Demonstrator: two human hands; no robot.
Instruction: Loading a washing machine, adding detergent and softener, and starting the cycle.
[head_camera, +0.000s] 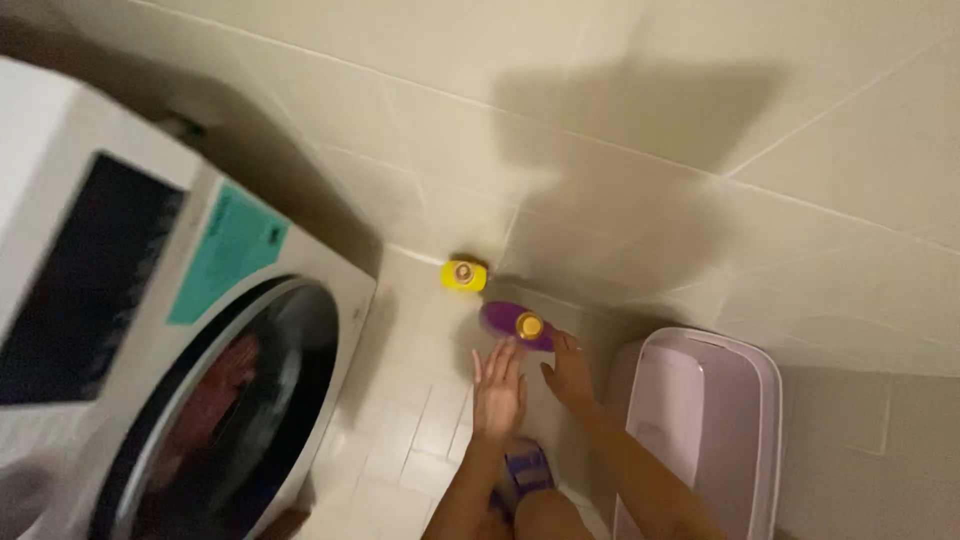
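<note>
A purple bottle (505, 321) with a yellow cap stands on the tiled floor by the wall. My right hand (571, 373) reaches down to it, fingertips at its right side, fingers apart. My left hand (499, 390) hovers just below the bottle, open with fingers spread, holding nothing. A yellow bottle (464, 275) stands a little farther left against the wall. Whether my right hand touches the purple bottle is unclear from the blur.
A white front-loading washing machine (215, 330) with a round glass door fills the left side. A pale pink plastic bin (705, 420) stands at the right near the wall. My foot in a purple sandal (527, 472) is on the floor tiles below my hands.
</note>
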